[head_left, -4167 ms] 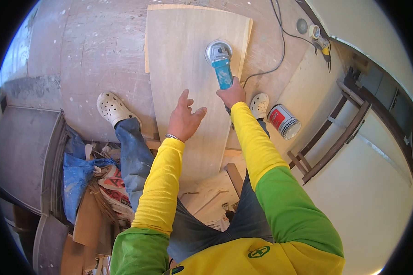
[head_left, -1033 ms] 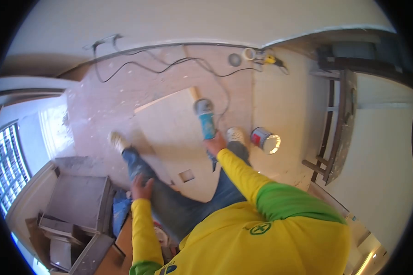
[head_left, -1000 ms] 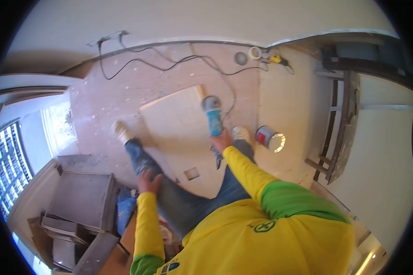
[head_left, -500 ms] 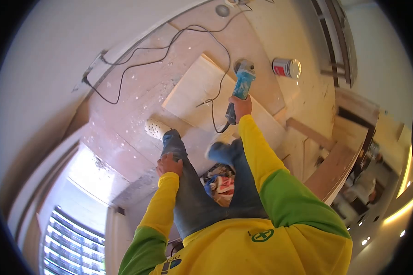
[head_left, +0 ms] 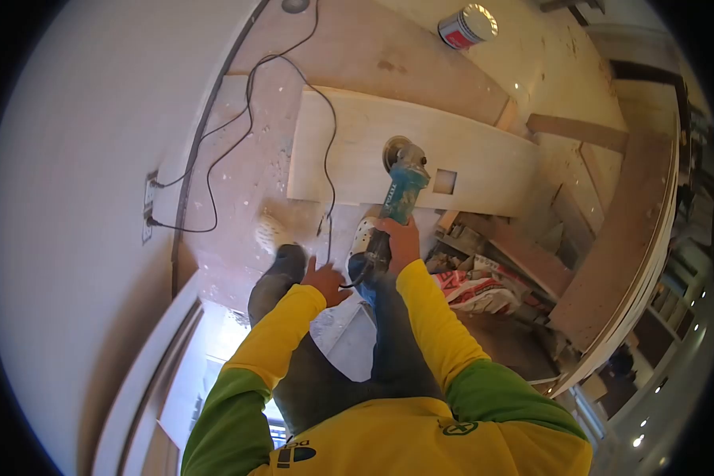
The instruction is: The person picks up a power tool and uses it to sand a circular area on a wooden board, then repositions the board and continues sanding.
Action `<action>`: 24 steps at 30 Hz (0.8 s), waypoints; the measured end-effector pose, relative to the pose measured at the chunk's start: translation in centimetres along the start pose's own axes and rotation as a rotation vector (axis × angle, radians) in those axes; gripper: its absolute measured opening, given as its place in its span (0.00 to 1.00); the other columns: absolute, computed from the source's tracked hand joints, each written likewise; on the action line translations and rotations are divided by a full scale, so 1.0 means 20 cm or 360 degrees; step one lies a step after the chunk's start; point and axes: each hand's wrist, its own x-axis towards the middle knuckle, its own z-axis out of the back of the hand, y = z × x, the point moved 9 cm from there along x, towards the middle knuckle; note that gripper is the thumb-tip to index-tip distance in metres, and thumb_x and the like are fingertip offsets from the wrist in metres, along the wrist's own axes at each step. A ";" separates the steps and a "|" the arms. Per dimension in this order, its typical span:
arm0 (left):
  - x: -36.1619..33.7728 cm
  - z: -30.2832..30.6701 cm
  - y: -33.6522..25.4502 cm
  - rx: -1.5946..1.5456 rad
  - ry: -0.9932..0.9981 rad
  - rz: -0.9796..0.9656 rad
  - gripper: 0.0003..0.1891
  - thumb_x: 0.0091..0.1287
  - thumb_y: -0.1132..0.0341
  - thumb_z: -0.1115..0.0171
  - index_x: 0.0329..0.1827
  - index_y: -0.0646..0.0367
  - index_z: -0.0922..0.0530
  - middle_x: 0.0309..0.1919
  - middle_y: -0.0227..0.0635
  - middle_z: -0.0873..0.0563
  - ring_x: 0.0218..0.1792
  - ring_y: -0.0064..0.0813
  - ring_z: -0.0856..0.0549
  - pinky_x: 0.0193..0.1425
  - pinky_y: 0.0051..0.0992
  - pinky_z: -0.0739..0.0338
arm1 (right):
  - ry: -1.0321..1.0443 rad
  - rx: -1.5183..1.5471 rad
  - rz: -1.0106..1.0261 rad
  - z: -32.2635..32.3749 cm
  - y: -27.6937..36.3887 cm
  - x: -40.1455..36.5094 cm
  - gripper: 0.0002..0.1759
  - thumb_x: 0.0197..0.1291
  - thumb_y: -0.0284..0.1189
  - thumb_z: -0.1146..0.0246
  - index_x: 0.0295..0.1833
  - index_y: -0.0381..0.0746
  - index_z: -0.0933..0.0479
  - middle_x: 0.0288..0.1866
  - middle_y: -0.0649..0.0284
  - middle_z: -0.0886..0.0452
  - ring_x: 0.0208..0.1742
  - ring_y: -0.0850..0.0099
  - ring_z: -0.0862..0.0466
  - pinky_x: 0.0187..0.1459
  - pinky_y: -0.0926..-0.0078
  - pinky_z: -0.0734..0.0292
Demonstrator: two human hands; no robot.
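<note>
Teal angle grinder (head_left: 405, 186): held in front of the knees, tilted, round metal disc (head_left: 393, 151) at far end over the board; contact with wood, cannot tell; spinning or stopped, cannot tell.
Right hand (head_left: 402, 240): closed firmly round the dark rear part of the grinder, thumb side toward the teal body.
Left hand (head_left: 326, 282): partly open, fingers loosely apart, by the left knee; right beside the thin black cord (head_left: 332, 182), touching or not, cannot tell; no grip on the grinder.
Pale plywood board (head_left: 357, 127): flat on the dusty floor (head_left: 230, 182), square cutout (head_left: 445, 182) near the grinder head.
Cord run: loops over board, then back toward the grinder's rear.
Good handling: best to draw cord slack aside, well off the disc; hold wrist firm, face disc away from legs; steady with both hands before any contact.
Nearby: red-and-silver tin (head_left: 466, 28) beyond board; red-and-white bag (head_left: 484, 289) among scraps.
</note>
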 end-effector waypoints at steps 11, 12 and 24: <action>0.23 -0.33 0.65 -0.0868 0.0652 0.0099 0.31 0.69 0.36 0.50 0.40 0.57 0.14 0.34 0.37 0.09 0.44 0.41 0.12 0.56 0.38 0.23 | -0.0477 -0.1180 0.0511 -0.04 -0.33 0.87 0.25 0.41 0.29 0.29 0.49 0.34 0.23 0.37 0.58 0.16 0.38 0.66 0.16 0.43 0.69 0.20; 0.27 -0.35 0.75 -0.0856 0.0523 0.0105 0.31 0.69 0.36 0.50 0.43 0.57 0.14 0.35 0.38 0.09 0.45 0.43 0.12 0.56 0.39 0.23 | -0.0463 -0.1234 0.0533 -0.09 -0.36 0.96 0.25 0.41 0.29 0.29 0.49 0.35 0.23 0.38 0.57 0.16 0.39 0.65 0.15 0.44 0.68 0.20; 0.48 -0.32 0.96 -0.1302 0.0122 0.0331 0.24 0.68 0.43 0.44 0.43 0.56 0.16 0.33 0.37 0.10 0.42 0.42 0.12 0.50 0.39 0.22 | -0.0434 -0.1755 0.0260 -0.43 -0.37 1.35 0.34 0.42 0.35 0.29 0.59 0.39 0.25 0.50 0.51 0.15 0.53 0.55 0.15 0.57 0.64 0.22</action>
